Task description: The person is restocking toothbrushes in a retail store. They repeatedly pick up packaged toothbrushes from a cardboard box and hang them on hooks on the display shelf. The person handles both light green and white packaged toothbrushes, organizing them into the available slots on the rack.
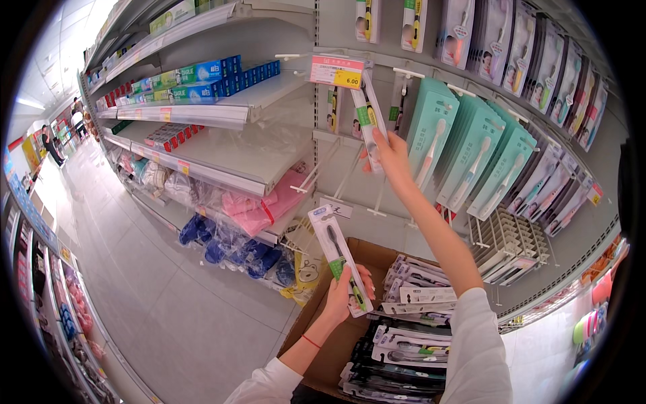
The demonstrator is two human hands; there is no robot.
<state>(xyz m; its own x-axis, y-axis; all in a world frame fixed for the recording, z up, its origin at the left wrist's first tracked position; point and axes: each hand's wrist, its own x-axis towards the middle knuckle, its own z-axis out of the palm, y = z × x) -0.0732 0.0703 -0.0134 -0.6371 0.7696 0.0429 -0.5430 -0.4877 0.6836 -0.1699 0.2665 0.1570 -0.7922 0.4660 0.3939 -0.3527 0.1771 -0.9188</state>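
Note:
My left hand (343,298) grips a packaged toothbrush (337,252) with a dark head and a green handle, held upright and tilted above a cardboard box. Higher up, my right hand (391,154) is closed around another packaged toothbrush (371,113), black and yellow. Its upper end is at a display hook, partly behind a price tag (336,71); whether it hangs on the hook I cannot tell. Below my arms the cardboard box (315,308) holds many packaged toothbrushes (411,348) in stacks.
Turquoise toothbrush packs (434,131) hang right of my right hand. Bare display hooks (348,171) jut out below it. Shelves on the left carry toothpaste boxes (202,78) and bagged pink fabric goods (272,202). Blue slippers (247,255) lie lower. A tiled aisle (166,298) runs left; people stand far off.

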